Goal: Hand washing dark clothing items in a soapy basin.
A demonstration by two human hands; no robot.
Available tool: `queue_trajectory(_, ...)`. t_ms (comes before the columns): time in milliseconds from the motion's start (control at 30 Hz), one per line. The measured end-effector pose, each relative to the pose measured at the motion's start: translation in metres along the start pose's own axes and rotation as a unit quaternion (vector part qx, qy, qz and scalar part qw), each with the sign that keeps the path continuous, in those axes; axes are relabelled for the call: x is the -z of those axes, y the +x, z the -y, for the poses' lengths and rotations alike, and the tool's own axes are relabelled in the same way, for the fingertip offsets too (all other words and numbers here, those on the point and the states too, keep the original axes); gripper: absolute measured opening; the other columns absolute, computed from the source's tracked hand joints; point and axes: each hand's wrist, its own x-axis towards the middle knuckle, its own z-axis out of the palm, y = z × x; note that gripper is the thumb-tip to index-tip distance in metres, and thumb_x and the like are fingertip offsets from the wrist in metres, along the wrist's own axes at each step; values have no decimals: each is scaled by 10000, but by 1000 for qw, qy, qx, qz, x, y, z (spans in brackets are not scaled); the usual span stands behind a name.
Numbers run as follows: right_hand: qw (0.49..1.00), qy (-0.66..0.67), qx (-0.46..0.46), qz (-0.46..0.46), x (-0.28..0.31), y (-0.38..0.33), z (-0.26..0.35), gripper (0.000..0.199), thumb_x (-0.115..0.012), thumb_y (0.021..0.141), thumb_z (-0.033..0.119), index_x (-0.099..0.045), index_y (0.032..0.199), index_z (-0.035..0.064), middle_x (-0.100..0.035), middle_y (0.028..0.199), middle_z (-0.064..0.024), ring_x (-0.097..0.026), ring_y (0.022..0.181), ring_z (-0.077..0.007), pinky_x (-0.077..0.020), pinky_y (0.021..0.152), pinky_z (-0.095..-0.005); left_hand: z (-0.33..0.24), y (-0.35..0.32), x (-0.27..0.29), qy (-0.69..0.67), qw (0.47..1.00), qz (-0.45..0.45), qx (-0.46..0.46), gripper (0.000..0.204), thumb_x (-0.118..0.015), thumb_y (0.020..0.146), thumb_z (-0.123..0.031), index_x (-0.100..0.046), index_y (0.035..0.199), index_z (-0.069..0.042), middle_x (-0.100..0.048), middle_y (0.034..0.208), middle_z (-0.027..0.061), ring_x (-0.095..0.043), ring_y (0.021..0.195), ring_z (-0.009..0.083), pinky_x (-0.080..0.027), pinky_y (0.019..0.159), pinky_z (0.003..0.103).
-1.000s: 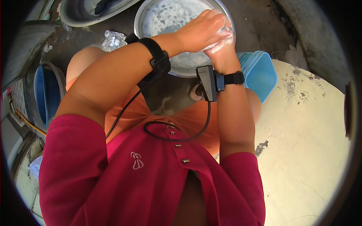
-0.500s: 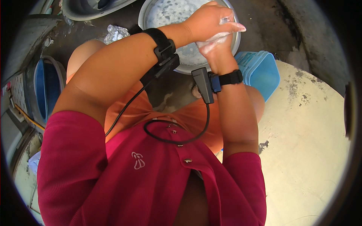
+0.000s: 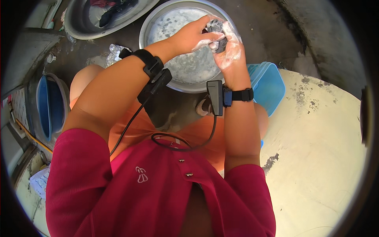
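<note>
Between my two hands is a small wad of wet grey cloth, bunched up and streaked with white suds. My left hand grips it from the left, with fingers curled over the top. Foam coats my right hand, whose palm and fingers close round the cloth's right side. Both hands are above the right part of a round metal basin. Inside it, cloudy soapy water carries patches of foam. The cloth's exact kind is hidden by the fingers.
A second metal basin at the far left holds dark and red clothes. A light-blue plastic bin stands beside my right forearm, by a worn cream surface. Crumpled clear plastic and a blue tub lie left.
My hands, clasped together with lather before, have parted slightly and turned, so the grey cloth now shows between them. My left hand has shifted left and down. The view has tilted a little.
</note>
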Motion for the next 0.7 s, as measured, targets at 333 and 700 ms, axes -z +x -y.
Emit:
queue_trajectory(333, 983, -107, 59, -137, -5, -17, 0, 313, -550, 872, 240, -493, 1087, 20, -571, 998, -85, -575, 898, -216, -496, 730, -378, 0, 6, 4, 47, 984, -169, 33, 241, -504, 899, -243, -516, 991, -21, -527, 857, 9, -475, 799, 82, -385, 744, 211)
queue_trajectory(700, 968, -179, 64, -161, -5, -18, 8, 256, -603, 834, 259, -561, 948, 34, -568, 817, -50, -547, 694, -152, -465, 588, -293, 6, 10, -4, 129, 987, -97, -24, 285, -593, 810, -284, -539, 836, -5, -545, 824, 127, -527, 740, 255, -426, 681, 342)
